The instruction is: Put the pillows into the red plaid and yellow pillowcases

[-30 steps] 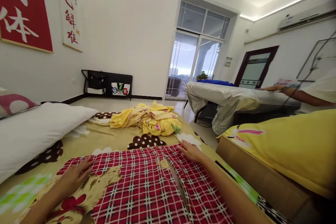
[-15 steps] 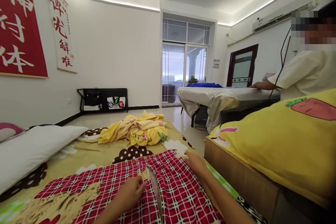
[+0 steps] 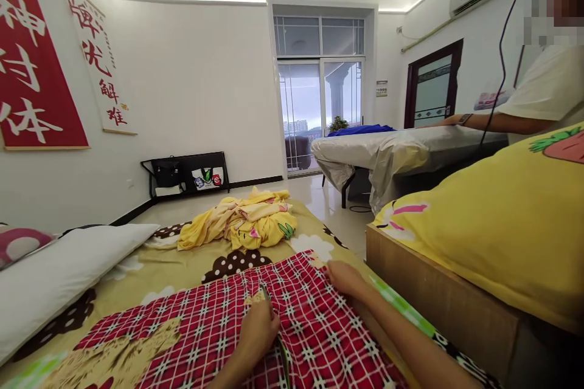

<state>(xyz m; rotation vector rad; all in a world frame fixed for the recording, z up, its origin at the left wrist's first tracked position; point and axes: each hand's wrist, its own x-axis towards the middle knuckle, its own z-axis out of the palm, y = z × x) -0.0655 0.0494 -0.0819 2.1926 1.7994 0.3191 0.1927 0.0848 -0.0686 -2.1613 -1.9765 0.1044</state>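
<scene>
A red plaid cloth cover (image 3: 205, 310) lies spread on the bed, with a tan patterned patch at its lower left. A long slit with a greenish edge runs through its right part. My left hand (image 3: 258, 329) is closed at this slit, fingers curled over its edge and covering the slit's middle. At the cover's far right corner, my right hand (image 3: 344, 278) is closed on the cloth; its fingertips are partly hidden. Beyond the cover, a crumpled yellow cloth (image 3: 241, 222) rests on the patterned bed sheet (image 3: 187, 264).
A white pillow (image 3: 77, 273) lies to the left. At right, a yellow pillow (image 3: 493, 237) sits on a wooden board (image 3: 438, 292) beside the bed. A person (image 3: 542, 91) stands behind it, one hand on a plastic-covered table (image 3: 378, 149).
My left hand has moved right and closed on the slit's edge, where its fingers were loosely beside it before. My right hand stays at the far corner. The view has shifted slightly.
</scene>
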